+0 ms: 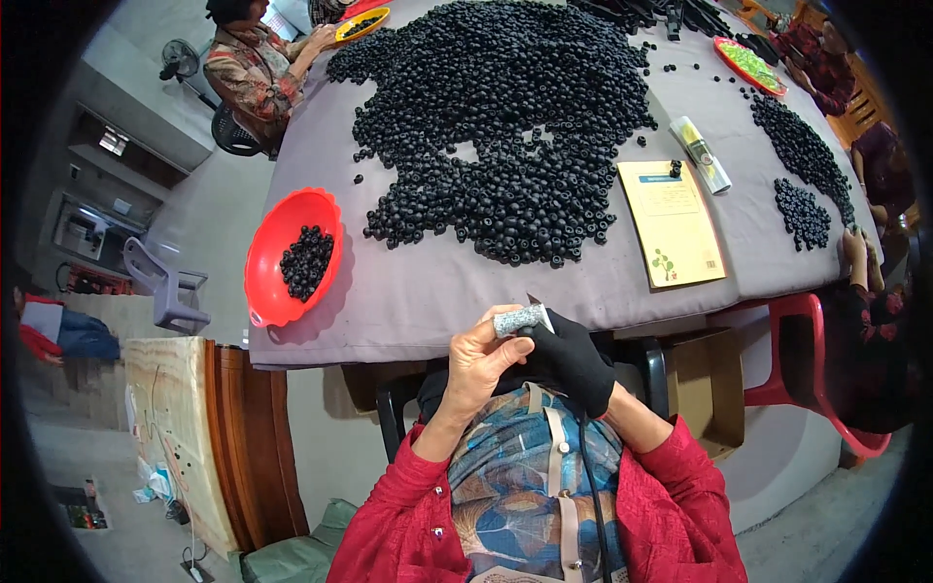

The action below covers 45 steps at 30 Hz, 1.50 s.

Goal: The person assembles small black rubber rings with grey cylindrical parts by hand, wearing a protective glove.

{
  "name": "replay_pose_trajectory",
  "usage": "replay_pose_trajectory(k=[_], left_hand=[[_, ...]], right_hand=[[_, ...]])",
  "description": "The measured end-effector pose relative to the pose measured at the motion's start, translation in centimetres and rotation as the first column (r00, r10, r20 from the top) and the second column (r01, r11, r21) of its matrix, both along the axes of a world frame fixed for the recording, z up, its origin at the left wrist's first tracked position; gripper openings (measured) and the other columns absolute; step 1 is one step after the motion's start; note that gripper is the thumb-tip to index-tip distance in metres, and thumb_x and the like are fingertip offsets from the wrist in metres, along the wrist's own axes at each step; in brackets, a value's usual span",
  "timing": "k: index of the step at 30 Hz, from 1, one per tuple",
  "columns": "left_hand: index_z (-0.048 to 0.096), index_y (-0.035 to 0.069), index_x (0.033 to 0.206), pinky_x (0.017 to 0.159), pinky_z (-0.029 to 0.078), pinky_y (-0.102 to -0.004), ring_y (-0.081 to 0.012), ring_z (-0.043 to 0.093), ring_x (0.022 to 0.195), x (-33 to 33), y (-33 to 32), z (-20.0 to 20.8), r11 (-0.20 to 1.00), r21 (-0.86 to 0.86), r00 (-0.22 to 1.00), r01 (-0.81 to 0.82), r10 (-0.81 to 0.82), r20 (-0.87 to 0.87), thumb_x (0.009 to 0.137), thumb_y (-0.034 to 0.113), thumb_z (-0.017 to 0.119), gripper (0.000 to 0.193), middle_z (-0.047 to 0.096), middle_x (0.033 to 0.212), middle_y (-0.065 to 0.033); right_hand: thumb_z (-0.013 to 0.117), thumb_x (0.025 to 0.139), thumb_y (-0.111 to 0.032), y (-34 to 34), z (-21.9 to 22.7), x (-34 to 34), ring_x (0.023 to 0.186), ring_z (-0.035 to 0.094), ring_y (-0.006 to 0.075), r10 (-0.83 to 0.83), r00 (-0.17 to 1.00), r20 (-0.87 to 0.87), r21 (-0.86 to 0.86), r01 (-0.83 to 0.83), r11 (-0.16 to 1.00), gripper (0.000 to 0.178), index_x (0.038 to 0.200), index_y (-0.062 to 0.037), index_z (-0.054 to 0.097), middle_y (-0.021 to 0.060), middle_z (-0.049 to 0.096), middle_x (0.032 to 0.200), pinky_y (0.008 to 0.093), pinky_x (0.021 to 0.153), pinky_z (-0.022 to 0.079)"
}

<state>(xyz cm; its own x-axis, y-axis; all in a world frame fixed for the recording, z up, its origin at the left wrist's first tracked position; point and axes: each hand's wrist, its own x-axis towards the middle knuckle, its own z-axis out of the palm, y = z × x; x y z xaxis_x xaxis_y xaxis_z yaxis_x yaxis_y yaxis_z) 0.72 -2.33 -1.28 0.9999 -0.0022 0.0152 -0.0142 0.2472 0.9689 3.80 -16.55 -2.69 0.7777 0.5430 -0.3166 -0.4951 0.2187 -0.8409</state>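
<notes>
My bare left hand [486, 355] is at the table's near edge, thumb and fingers closed around a short whitish speckled cylinder [520, 320]. My right hand [571, 361], in a black glove, is closed against the cylinder's right end. A small dark pointed tip [534, 298] sticks up just above that end; what it belongs to is hidden. Whether the glove grips anything besides the cylinder does not show. Beyond my hands lies a large heap of small black ring-shaped pieces [505, 117] on the grey cloth-covered table [428, 301].
A red scalloped basin [260, 262] with black pieces stands at the left edge. A yellow booklet [671, 228] and a clear-wrapped roll [700, 154] lie right of the heap. Smaller black piles [802, 214] lie farther right. Other people sit around the table; a red chair [807, 379] stands right.
</notes>
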Motion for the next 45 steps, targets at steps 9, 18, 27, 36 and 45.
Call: replay_pose_trajectory(k=[9,18,27,36,45], left_hand=[[0.060,-0.002,0.099,0.050,0.050,-0.0233,-0.0124,0.059,0.060,0.0,1.5,0.5,0.979,-0.189,0.994,-0.078,0.063,-0.084,0.077,0.002,0.063,0.022,0.063,0.078,-0.0100],[0.058,-0.001,0.096,0.048,0.046,-0.0217,-0.0113,0.055,0.057,0.0,1.5,0.1,0.919,-0.391,0.991,-0.051,-0.001,-0.132,0.077,0.000,0.062,0.019,0.061,0.075,-0.0094],[0.058,0.000,0.100,0.051,0.042,-0.0195,-0.0087,0.051,0.057,-0.1,1.3,0.2,0.889,-0.458,0.985,-0.030,-0.051,-0.163,0.080,0.004,0.061,0.020,0.059,0.073,-0.0049],[0.058,0.002,0.102,0.053,0.041,-0.0181,-0.0065,0.050,0.058,-0.2,1.1,0.0,0.857,-0.515,0.981,-0.016,-0.087,-0.175,0.081,0.004,0.059,0.021,0.059,0.075,-0.0034],[0.058,0.002,0.103,0.052,0.041,-0.0182,-0.0067,0.050,0.059,-0.2,1.2,-0.4,0.862,-0.508,0.983,-0.007,-0.087,-0.160,0.081,0.004,0.059,0.021,0.059,0.076,-0.0028]], right_hand=[[0.051,0.087,-0.019,-1.3,-0.9,0.1,0.085,0.051,0.0090,0.031,0.683,0.730,-0.233,0.206,0.950,0.033,0.114,0.0004,0.050,0.0042,0.057,0.093,0.0232,0.070,0.044],[0.057,0.084,-0.013,-0.9,2.4,-1.3,0.087,0.056,0.0120,-0.012,0.978,0.210,-0.020,0.017,1.000,0.031,0.112,-0.0002,0.054,0.0103,0.060,0.099,0.0267,0.076,0.046],[0.056,0.084,-0.015,-0.9,2.7,-1.5,0.084,0.061,0.0171,0.053,0.875,0.482,-0.212,0.057,0.976,0.030,0.111,-0.0009,0.054,0.0142,0.062,0.096,0.0280,0.074,0.047],[0.058,0.083,-0.010,-0.7,3.2,-1.6,0.082,0.060,0.0132,0.044,0.855,0.517,-0.217,0.081,0.973,0.031,0.112,0.0004,0.054,0.0114,0.063,0.093,0.0265,0.073,0.048],[0.058,0.083,-0.014,-0.8,3.4,-1.6,0.085,0.061,0.0151,0.054,0.852,0.520,-0.262,0.099,0.960,0.031,0.111,-0.0004,0.055,0.0143,0.063,0.097,0.0272,0.074,0.048]])
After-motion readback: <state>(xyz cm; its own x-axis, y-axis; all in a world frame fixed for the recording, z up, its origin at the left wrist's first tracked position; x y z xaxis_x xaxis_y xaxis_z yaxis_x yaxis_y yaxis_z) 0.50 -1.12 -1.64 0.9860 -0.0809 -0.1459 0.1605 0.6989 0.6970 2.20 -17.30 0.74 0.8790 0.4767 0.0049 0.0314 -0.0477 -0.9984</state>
